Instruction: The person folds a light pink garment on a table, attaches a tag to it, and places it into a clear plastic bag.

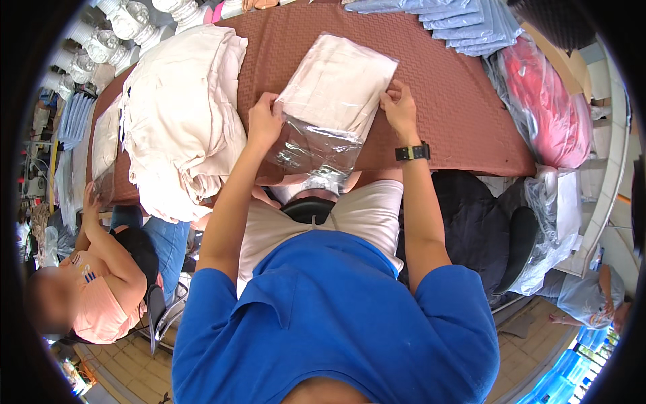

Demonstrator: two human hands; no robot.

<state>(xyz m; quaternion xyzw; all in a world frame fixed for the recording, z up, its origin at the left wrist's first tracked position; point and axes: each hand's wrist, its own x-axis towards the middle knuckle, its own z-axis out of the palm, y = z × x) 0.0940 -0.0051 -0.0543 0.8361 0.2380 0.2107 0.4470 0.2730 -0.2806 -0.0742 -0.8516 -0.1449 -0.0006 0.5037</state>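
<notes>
A folded cream-coloured garment lies inside a clear plastic bag on the brown-covered table in front of me. The bag's unfilled end hangs toward me over the table's near edge. My left hand pinches the bag's left side, just below the garment's near corner. At the right side, my right hand has its fingers closed on the bag's edge; a black watch is on that wrist. The fabric looks flat and evenly folded beneath the plastic.
Left of me rises a big pile of cream garments. Bagged blue garments are stacked at the far right, near a plastic sack of red items. A co-worker sits at left, handling another bag. White ornate columns stand far left.
</notes>
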